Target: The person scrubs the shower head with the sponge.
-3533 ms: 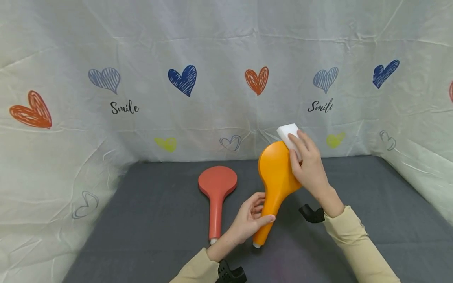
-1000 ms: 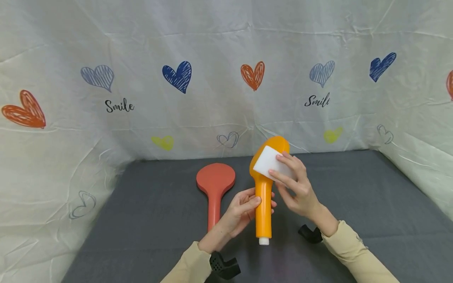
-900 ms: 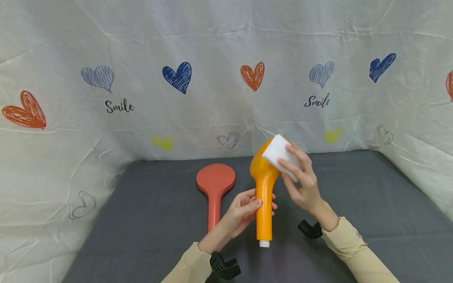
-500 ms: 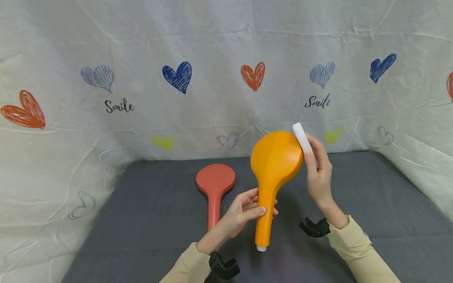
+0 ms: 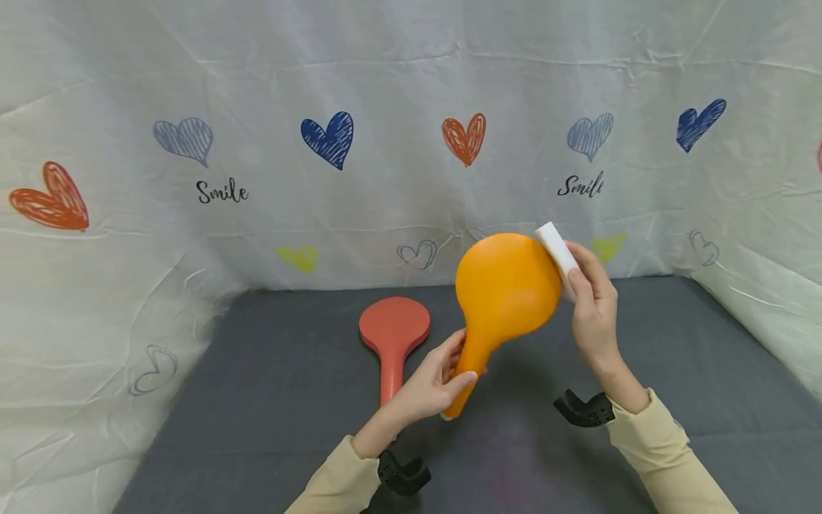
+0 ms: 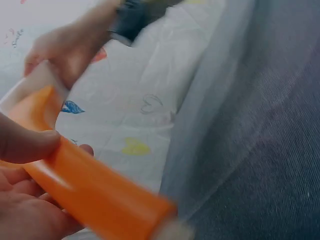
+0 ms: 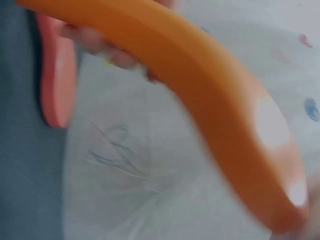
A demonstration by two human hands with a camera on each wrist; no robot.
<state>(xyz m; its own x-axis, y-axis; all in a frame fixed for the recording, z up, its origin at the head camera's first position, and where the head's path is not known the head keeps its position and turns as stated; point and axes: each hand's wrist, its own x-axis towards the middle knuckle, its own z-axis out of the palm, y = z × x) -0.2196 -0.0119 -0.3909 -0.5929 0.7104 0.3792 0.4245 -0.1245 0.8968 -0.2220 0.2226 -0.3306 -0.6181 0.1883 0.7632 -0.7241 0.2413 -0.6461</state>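
Note:
An orange handheld shower head (image 5: pixel 509 285) is held up at a slant, its round head toward the upper right. My left hand (image 5: pixel 425 389) grips its handle, the thumb across the front and the other fingers behind. A pale stub shows at the handle's end in the left wrist view, where the orange handle (image 6: pixel 110 197) is blurred. My right hand (image 5: pixel 596 314) holds a white block sponge (image 5: pixel 556 251) flat along the head's right edge. In the right wrist view the shower head (image 7: pixel 215 95) fills much of the picture; the sponge is hard to make out there.
A red shower head (image 5: pixel 394 325) lies on the dark grey tablecloth (image 5: pixel 289 428), left of the orange one, its handle end behind my left hand. Wrinkled white sheeting (image 5: pixel 385 214) with printed hearts encloses the back and sides. Black wrist mounts (image 5: pixel 584 410) sit on both wrists.
The sponge passed over the orange head's upper side, then to its right edge. The orange shower head has turned its broad side toward me and tilted further right. The red one lies still.

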